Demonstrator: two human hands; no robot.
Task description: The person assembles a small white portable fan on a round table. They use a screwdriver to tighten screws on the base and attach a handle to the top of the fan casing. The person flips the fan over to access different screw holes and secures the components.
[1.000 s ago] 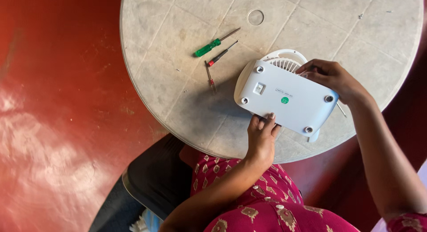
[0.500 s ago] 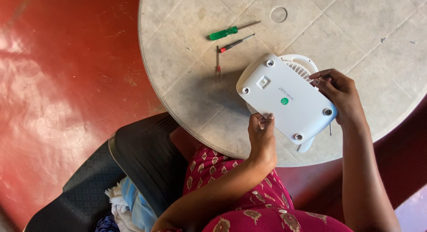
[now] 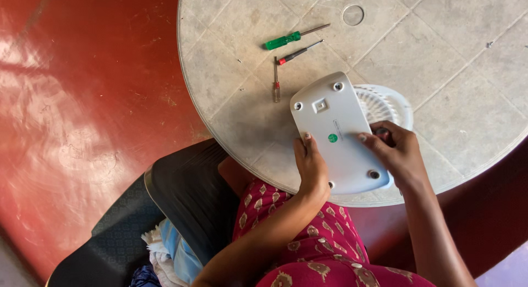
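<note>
Near the table's front edge, a white plastic appliance [image 3: 338,135] lies base-up: a smooth, rounded rectangular shell with recessed screw holes at its corners, a small square raised patch and a round green sticker at its middle. Behind it, a white ribbed grille [image 3: 385,102] with fine radial slats curves out past its far side. The left hand [image 3: 312,168] grips the appliance's near left edge, fingers curled around the rim and thumb laid flat on the base. The right hand [image 3: 397,154] clasps the right edge, fingers bent over the shell and thumb pressed on top beside the sticker. Both hands hold the appliance against the tabletop.

Beyond it lie three tools, well apart from the hands: a green-handled screwdriver [image 3: 294,37] with a translucent grip, a slimmer red-and-black screwdriver [image 3: 300,52] just beside it, and a thin red-handled screwdriver [image 3: 276,80] lying nearly at right angles to them. The round table [image 3: 440,45] has a pale, scuffed surface marked with a shallow grid of grooves and a small circular plug. Below, glossy red floor [image 3: 82,100] reflects light, and a dark bag [image 3: 165,210] sits by the person's patterned magenta clothing [image 3: 308,248].
</note>
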